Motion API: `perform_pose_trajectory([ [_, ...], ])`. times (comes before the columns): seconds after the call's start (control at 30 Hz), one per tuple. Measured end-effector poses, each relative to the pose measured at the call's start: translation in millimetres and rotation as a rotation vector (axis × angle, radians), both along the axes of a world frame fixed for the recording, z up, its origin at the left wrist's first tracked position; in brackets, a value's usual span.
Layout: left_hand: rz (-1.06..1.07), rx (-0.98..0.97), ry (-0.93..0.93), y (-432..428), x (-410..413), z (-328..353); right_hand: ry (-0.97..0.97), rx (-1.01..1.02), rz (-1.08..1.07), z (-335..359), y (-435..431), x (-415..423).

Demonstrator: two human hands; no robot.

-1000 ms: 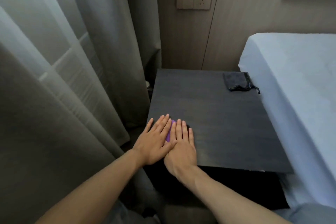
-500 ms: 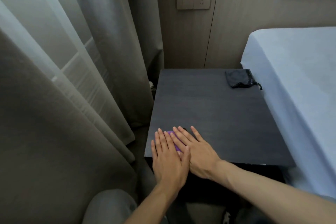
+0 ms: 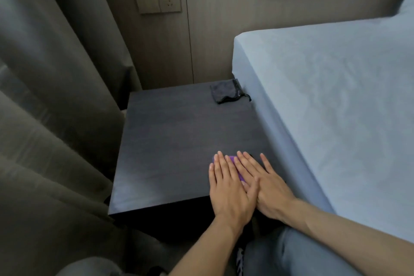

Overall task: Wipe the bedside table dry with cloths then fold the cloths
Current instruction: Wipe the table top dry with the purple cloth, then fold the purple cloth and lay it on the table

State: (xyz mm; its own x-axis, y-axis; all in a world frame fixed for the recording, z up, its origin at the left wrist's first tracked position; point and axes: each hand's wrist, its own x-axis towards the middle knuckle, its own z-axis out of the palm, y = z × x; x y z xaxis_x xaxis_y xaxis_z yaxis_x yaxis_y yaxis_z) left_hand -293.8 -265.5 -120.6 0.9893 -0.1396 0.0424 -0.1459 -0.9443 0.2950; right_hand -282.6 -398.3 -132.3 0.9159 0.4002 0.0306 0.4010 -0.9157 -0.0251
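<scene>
The dark bedside table (image 3: 179,141) stands between a curtain and a bed. A purple cloth (image 3: 240,175) lies near its front right corner, mostly hidden; only a strip shows between my fingers. My left hand (image 3: 228,188) and my right hand (image 3: 267,186) lie flat side by side on it, fingers pointing away from me and pressing it to the tabletop. A second, dark grey cloth (image 3: 226,93) sits crumpled at the table's far right corner, away from both hands.
The bed (image 3: 336,107) with a light blue sheet runs along the table's right edge. A heavy grey curtain (image 3: 56,130) hangs close on the left. A wall socket panel (image 3: 158,0) is on the wooden wall behind. My knees show below the table's front edge.
Both hands have slid the purple cloth along the table's front edge, from the left corner to the right side by the bed. The dark cloth has not moved.
</scene>
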Motion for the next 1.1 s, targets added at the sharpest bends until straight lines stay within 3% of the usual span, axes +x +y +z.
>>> perform_pose_trajectory([
  [0.17,-0.143,-0.025,-0.024,-42,15,-6,-0.034,-0.028,-0.134,1,-40,-6],
  [0.33,-0.316,-0.006,0.021,-54,42,-5,0.116,-0.022,-0.358,-10,-49,5],
  [0.43,-0.334,-0.093,0.021,-51,51,-4,0.187,0.125,-0.445,-16,-49,18],
  [0.57,-0.266,-0.162,-0.093,-47,61,-1,0.157,0.501,-0.600,1,-51,37],
  [0.63,-0.286,-0.174,-0.083,-44,68,4,0.120,0.521,-0.604,16,-45,44],
  [0.8,-0.185,-0.597,0.167,-17,94,39,0.005,0.592,-0.494,61,-28,60],
  [0.93,-0.138,-0.717,0.231,28,118,79,0.107,0.819,-0.402,106,-13,85],
  [1.1,-0.082,-1.127,0.363,87,133,146,0.161,1.146,-0.353,169,22,114],
])
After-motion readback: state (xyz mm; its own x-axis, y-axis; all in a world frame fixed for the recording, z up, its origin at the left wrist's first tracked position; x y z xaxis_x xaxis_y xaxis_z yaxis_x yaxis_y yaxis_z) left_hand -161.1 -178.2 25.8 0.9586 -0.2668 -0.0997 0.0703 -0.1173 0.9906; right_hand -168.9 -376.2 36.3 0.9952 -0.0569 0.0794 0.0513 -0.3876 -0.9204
